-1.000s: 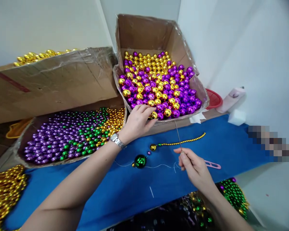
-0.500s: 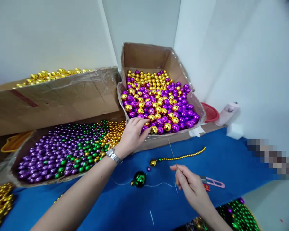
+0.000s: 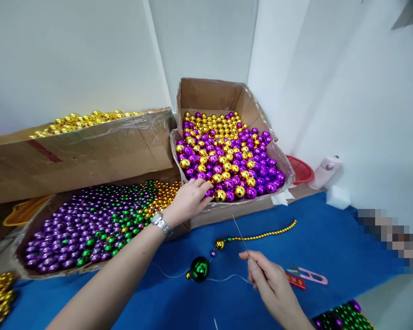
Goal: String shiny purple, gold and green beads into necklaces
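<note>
Left hand [image 3: 189, 199] curled over beads [image 3: 223, 195] at the box [image 3: 227, 211] rim – grip unclear; right hand [image 3: 268, 286] pinching the needle [image 3: 240, 234] – could spill beads, or prick.

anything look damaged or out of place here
The cardboard box of gold and purple balls is worn: its front wall sags outward under the left hand. Small thread scraps lie loose on the blue cloth.

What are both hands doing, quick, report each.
Left hand: open, fingers in the box of beads.
Right hand: closed, pinching a needle.
</note>
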### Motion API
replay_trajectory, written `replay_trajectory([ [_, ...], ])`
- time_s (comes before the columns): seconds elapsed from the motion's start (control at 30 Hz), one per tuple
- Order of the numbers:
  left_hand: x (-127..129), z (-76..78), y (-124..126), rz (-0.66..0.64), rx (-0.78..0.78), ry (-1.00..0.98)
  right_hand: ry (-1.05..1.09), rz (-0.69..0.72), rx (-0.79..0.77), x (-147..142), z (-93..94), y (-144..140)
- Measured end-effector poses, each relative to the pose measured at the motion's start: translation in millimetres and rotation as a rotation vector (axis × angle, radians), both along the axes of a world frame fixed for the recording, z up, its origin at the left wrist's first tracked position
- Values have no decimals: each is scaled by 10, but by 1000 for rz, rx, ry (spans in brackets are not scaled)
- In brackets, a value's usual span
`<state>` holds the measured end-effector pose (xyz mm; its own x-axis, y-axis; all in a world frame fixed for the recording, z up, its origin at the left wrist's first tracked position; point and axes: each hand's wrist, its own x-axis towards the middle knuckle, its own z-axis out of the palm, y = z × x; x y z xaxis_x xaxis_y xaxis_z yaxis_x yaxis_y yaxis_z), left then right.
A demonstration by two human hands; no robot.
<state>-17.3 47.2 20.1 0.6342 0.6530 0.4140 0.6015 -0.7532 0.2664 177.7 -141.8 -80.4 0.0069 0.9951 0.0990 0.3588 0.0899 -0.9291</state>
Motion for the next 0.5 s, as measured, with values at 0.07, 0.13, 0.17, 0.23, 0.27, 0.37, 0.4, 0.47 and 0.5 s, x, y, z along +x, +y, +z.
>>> replay_trajectory([
  [0.07, -34, 16, -85, 52, -196, -330, -45, 18, 59, -20, 21, 23],
  [0.13, -78, 20, -216, 54, -545, -707, -84, 22, 110, -50, 60, 39],
  [0.17, -101, 10, -293, 36, -740, -872, -103, 25, 127, -68, 80, 44],
  [0.23, -146, -36, -452, 0, -1056, -1120, -138, 35, 152, -110, 105, 54],
  [0.27, -167, -70, -526, -5, -1153, -1207, -153, 46, 164, -131, 109, 58],
  [0.37, -225, -188, -701, 24, -1273, -1383, -180, 92, 217, -179, 79, 70],
  [0.4, -243, -227, -741, 33, -1293, -1419, -188, 102, 236, -189, 59, 73],
  [0.47, -277, -297, -797, 49, -1326, -1470, -215, 110, 265, -201, 11, 76],
  [0.5, -294, -326, -816, 60, -1339, -1487, -233, 109, 278, -204, -15, 76],
])
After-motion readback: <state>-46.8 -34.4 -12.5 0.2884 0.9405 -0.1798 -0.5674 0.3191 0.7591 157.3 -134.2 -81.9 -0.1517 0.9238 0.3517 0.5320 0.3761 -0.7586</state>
